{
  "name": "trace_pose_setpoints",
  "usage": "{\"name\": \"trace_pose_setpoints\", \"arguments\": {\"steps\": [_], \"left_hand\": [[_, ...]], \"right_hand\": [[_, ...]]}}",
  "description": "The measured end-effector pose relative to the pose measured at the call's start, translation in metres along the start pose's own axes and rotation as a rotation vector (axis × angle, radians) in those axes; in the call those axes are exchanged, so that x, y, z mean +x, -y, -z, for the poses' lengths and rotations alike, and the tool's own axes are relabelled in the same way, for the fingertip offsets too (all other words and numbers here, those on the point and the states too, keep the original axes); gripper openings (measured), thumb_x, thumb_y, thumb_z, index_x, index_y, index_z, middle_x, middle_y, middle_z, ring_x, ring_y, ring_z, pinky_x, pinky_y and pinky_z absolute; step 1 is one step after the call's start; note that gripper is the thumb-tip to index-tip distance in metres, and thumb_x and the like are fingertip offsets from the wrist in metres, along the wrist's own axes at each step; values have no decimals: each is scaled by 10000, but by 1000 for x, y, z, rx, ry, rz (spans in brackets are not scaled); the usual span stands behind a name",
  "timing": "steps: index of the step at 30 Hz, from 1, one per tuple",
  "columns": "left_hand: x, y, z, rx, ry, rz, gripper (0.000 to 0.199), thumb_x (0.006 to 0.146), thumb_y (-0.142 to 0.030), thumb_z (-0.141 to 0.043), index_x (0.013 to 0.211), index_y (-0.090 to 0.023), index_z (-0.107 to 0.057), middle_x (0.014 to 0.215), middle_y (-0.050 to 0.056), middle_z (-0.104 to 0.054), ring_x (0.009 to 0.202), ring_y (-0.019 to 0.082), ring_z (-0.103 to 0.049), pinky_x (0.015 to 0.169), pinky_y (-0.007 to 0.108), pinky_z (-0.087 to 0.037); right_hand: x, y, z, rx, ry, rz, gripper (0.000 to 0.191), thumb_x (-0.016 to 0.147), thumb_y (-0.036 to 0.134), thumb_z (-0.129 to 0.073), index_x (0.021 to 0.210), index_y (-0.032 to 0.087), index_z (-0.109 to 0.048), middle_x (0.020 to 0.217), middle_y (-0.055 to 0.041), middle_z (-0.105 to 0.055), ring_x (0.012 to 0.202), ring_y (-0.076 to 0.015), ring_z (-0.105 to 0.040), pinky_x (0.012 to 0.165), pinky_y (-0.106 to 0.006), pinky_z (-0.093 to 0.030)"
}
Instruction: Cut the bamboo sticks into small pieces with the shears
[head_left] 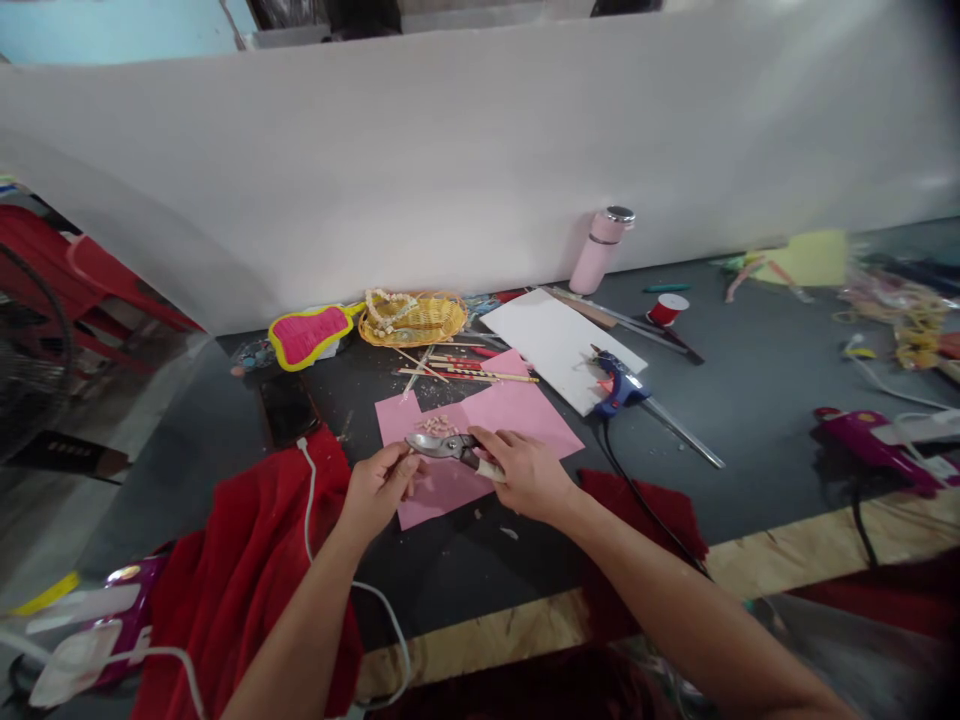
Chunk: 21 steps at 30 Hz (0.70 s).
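My right hand is wrapped round the handles of a pair of pruning shears, whose metal jaws point left. At the jaw tips, my left hand is closed in a pinch; whatever sits between its fingers is too small to make out. Beneath both hands lies pink paper with uneven edges. A small heap of short, pale cut pieces rests on it, just behind the shears. Thin wooden sticks, some with red parts, are scattered beyond the paper.
Behind the sticks sits a wicker basket beside a pink and yellow paddle-shaped piece. A blue glue gun lies across a white board, its cord trailing forward. A pink bottle stands near the partition. Red cloth covers the left front.
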<state>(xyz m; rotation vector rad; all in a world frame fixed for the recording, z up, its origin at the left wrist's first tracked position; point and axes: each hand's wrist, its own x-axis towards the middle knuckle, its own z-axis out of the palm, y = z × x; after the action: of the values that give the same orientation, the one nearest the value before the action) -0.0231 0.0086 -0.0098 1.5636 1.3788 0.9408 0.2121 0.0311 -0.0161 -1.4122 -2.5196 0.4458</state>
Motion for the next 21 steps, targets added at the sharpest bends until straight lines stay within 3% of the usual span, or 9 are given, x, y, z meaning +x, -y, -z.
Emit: {"name": "trace_pose_setpoints", "arguments": {"steps": [3, 5, 11, 15, 21], "left_hand": [[-1, 2, -1, 137, -37, -33, 260, 881, -339, -475, 821, -164, -658, 540, -17, -596, 490, 109, -543, 521, 196, -419], [-2, 4, -1, 169, -2, -39, 279, 891, -326, -455, 788, -165, -659, 491, -24, -563, 459, 106, -530, 498, 192, -406], [-2, 5, 2, -27, 158, 24, 305, 903, -333, -418, 815, -133, -632, 719, 48, -698, 392, 62, -474, 419, 178, -388], [-2, 6, 3, -134, 213, 76, 326, 888, -375, -450, 843, -108, -632, 689, 60, -693, 359, 44, -433, 384, 167, -351], [-2, 1, 4, -233, 195, 128, 361, 837, -448, -522, 809, -102, -620, 603, 42, -658, 335, 36, -390, 350, 160, -291]], "right_hand": [[2, -4, -1, -41, -18, 27, 562, 831, 200, -500, 1368, 188, -333, 1109, -105, -587, 998, -238, -537, 854, -337, -370], [2, -6, 0, -64, 13, 42, 580, 830, 201, -502, 1381, 188, -320, 1122, -112, -579, 1020, -246, -522, 858, -348, -358], [2, -10, 5, -61, 53, 85, 623, 809, 188, -501, 1397, 179, -300, 1137, -121, -559, 1035, -253, -500, 865, -371, -338], [2, -12, 3, -28, 32, 110, 629, 785, 152, -498, 1387, 169, -317, 1111, -113, -564, 1021, -244, -504, 864, -362, -354], [0, -10, 3, 7, 55, 67, 598, 804, 208, -501, 1381, 211, -342, 1067, -89, -583, 934, -222, -551, 791, -313, -394]]}}
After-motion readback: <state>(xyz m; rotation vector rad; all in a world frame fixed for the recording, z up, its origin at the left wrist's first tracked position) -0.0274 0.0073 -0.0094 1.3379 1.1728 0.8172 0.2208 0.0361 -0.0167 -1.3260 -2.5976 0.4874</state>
